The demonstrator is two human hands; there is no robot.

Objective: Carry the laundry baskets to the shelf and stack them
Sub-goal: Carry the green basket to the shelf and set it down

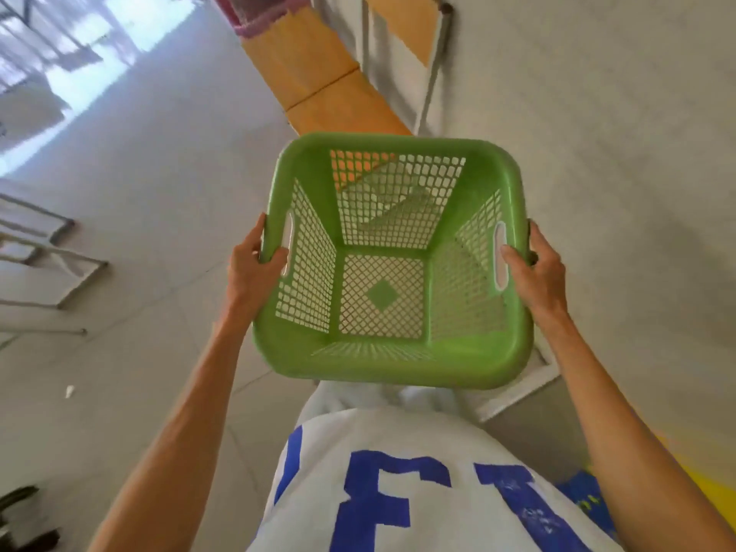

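A green plastic laundry basket (398, 364) with mesh walls is held in front of my body, its open top facing me and nothing inside it. My left hand (253, 264) grips the rim at the left handle slot. My right hand (535, 264) grips the rim at the right handle slot. Both thumbs hook over the rim. Ahead of the basket stands a wooden shelf (314, 65) with a metal frame (434, 69). A pink basket (249, 17) sits on that shelf at the top edge of the view.
The floor is pale grey tile (159, 153). Metal-framed furniture (47, 268) stands on the left. A white wall (617, 133) runs along the right. A small white scrap (69, 391) lies on the floor at lower left. Dark objects (24, 511) sit at the bottom left corner.
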